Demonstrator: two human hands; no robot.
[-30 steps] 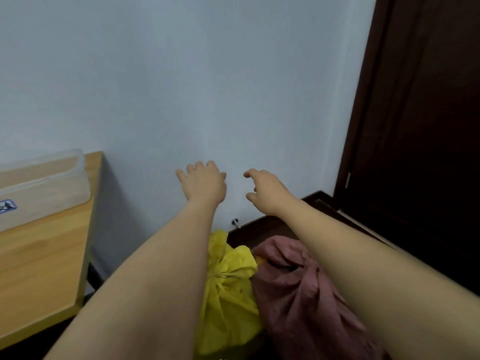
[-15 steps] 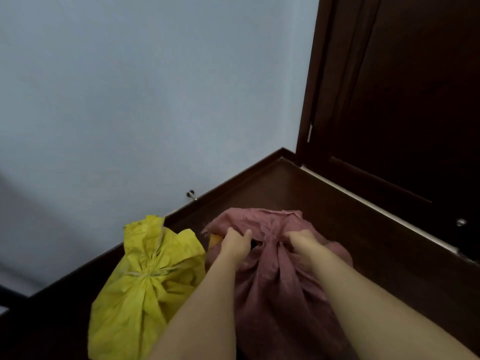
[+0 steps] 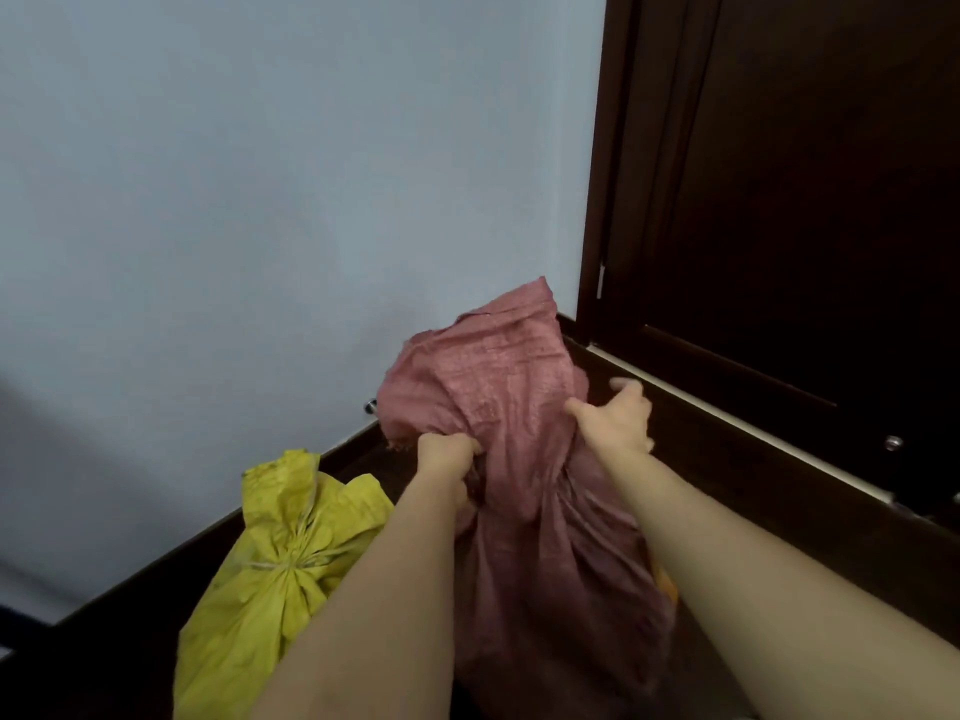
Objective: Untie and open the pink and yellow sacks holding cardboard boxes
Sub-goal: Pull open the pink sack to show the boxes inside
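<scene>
The pink woven sack (image 3: 524,517) stands on the dark floor in the middle of the view, its loose top bunched and lifted upward. My left hand (image 3: 447,454) grips the gathered neck on its left side. My right hand (image 3: 618,420) clutches the neck fabric from the right, thumb against the cloth. To the left lies the yellow sack (image 3: 270,574), its neck tied with pale string. No boxes show; a bit of orange peeks at the pink sack's right side.
A pale blue wall (image 3: 260,200) rises behind the sacks, with a small metal door stop (image 3: 370,406) near its dark skirting. A dark brown door (image 3: 805,200) closes off the right. Dark floor (image 3: 753,485) lies between the sacks and the door.
My hands dropped from mid-air onto the pink sack's neck and took hold of it. The sack's top has since been pulled up higher and spread out.
</scene>
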